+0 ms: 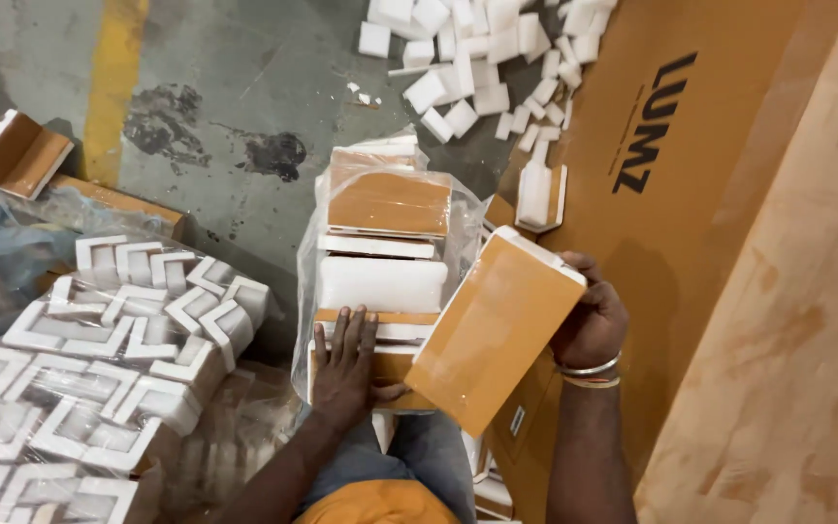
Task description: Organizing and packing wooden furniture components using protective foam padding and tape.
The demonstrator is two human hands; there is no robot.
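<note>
Both hands at work over a plastic-wrapped stack of corner guards point(385, 247) standing on the concrete floor point(235, 78). Left hand point(346, 374) lies flat, fingers spread, on the stack's near end, pinning it. Right hand point(589, 320) is clamped on the far edge of one loose corner guard point(492, 330), a tan cardboard face with white foam rim, held tilted against the stack's right side.

- Judgement: the loose piece looks best steadied with the flat palm kept on the stack so the wrap does not slide.
- Grip at the rim, not the foam lip; foam probably crumbles.

Bagged white foam corners point(109, 359) sit at floor left; loose foam blocks point(477, 58) lie scattered at the far edge; big cardboard sheet point(729, 194) on the right.
</note>
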